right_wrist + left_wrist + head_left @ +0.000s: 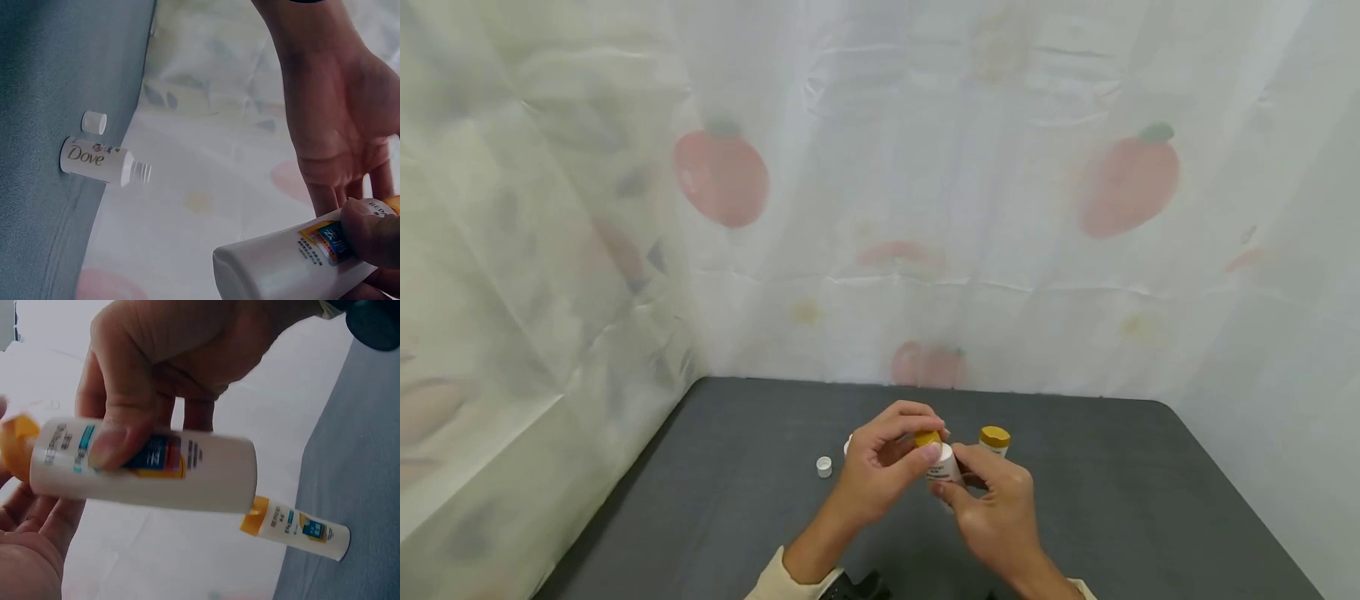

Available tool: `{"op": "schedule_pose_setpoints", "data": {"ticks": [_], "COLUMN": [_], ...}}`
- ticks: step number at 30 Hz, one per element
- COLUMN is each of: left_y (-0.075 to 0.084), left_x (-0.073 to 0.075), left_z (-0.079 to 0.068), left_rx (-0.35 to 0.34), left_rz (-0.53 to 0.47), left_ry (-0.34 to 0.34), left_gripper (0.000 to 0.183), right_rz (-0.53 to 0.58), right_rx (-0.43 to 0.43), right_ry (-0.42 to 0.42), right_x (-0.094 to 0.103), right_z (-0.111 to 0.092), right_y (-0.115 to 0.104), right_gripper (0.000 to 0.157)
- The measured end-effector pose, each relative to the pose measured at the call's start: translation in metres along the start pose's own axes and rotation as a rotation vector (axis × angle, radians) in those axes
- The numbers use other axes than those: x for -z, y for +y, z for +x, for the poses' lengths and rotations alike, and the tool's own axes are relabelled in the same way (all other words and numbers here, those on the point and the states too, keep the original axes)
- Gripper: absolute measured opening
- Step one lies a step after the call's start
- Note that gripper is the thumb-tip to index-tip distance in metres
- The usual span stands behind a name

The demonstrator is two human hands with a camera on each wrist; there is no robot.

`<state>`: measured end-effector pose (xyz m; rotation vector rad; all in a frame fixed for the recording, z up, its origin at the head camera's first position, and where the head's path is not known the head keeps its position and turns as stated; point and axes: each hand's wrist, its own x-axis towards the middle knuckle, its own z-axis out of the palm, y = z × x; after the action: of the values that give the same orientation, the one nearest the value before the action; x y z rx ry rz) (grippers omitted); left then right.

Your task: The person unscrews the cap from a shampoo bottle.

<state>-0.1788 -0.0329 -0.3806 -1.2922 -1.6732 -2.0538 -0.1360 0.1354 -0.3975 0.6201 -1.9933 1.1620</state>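
Note:
My right hand [996, 504] grips a small white shampoo bottle [212, 472] around its body, thumb across the front label. The bottle is tilted and held up off the table. At its top sits an orange cap [927, 437], blurred in the left wrist view. Thumb and fingers of my left hand [876, 467] pinch around this cap. A matching bottle [297, 531] with an orange cap [995, 437] stands upright on the table behind my right hand. Beyond my left hand, a white Dove bottle [94, 161] stands uncapped, mostly hidden in the head view.
A small white cap [823, 467] lies on the table beside the Dove bottle. Everything stands on a dark grey table [760, 433]. Pale fruit-print curtains [880, 208] hang behind the table and along its sides.

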Motion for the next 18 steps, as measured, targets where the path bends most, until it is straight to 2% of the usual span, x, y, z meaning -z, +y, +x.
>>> {"op": "schedule_pose_setpoints", "data": {"ticks": [6, 10, 14, 18], "left_y": [-0.0029, -0.0028, -0.0012, 0.0007], "left_x": [0.0024, 0.0001, -0.003, -0.0019], "left_z": [-0.0021, 0.0, 0.0025, 0.0008], "left_rx": [-0.001, -0.036, -0.067, -0.045], "left_rz": [-0.003, -0.007, 0.041, 0.031], "left_ry": [0.013, 0.006, 0.006, 0.009], "left_gripper": [0.02, 0.019, 0.015, 0.014], "right_rz": [0.008, 0.006, 0.014, 0.03], "right_rx": [-0.019, 0.008, 0.008, -0.009], "right_ry": [0.001, 0.005, 0.003, -0.005], "right_x": [0.0013, -0.0006, -0.0022, -0.0017], "right_z": [-0.0011, -0.0023, -0.0029, -0.0028], "right_y": [-0.0006, -0.0018, -0.0026, -0.002], "right_gripper": [0.043, 0.044, 0.045, 0.046]}}
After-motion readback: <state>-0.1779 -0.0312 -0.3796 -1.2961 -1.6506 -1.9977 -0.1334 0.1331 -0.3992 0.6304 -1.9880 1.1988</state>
